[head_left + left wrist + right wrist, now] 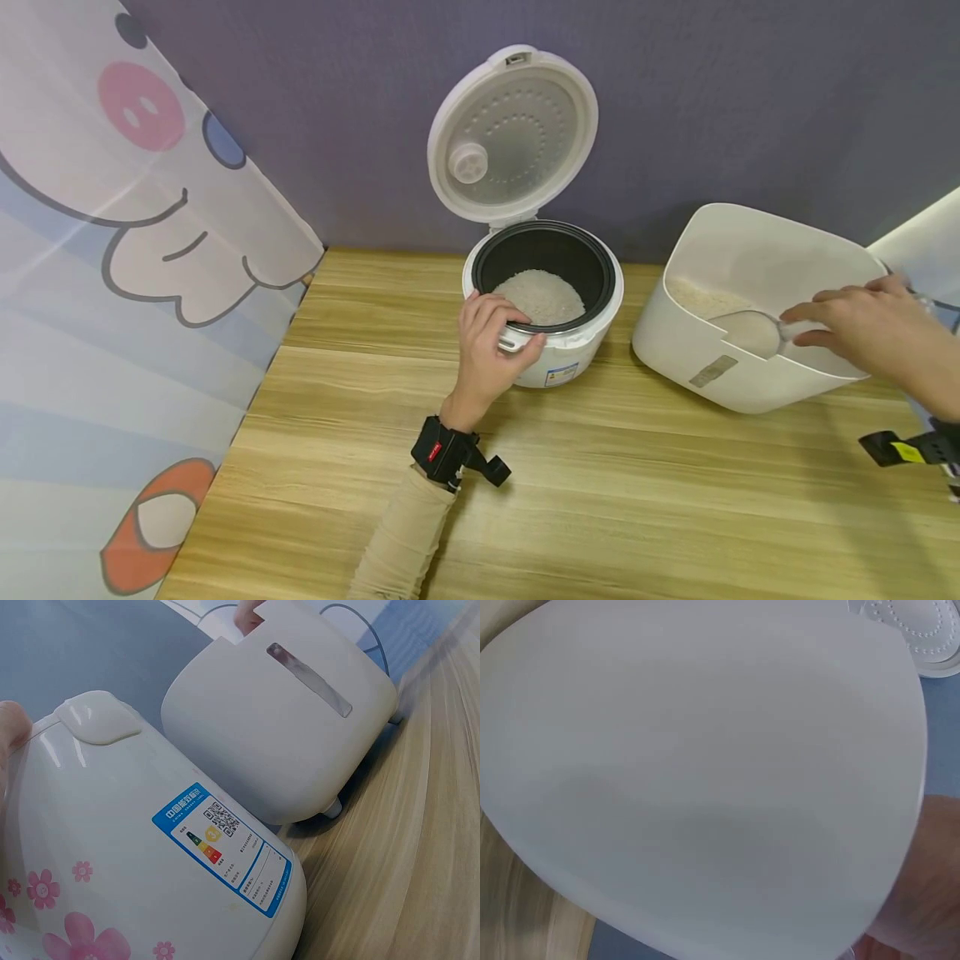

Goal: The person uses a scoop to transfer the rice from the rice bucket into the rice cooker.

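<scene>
My left hand (487,342) grips the front rim of a white rice cooker (558,362), fingers over the edge and thumb at the front. Its lid (525,137) stands raised. Inside the dark inner pot (577,246) lies a mound of white rice (543,296). On the right, my right hand (862,321) holds a scoop (750,332) by its handle at the mouth of a white rice bin (757,385). More rice (701,298) shows in the bin. In the right wrist view, the bin's wall (705,765) hides the scoop and most of the hand (926,885).
Both containers stand on a wood-grain table (600,500), with a gap between them. Behind rises a grey-purple wall (337,108). A cartoon-printed curtain (67,333) hangs along the table's left edge. The cooker's front carries a blue label (225,847).
</scene>
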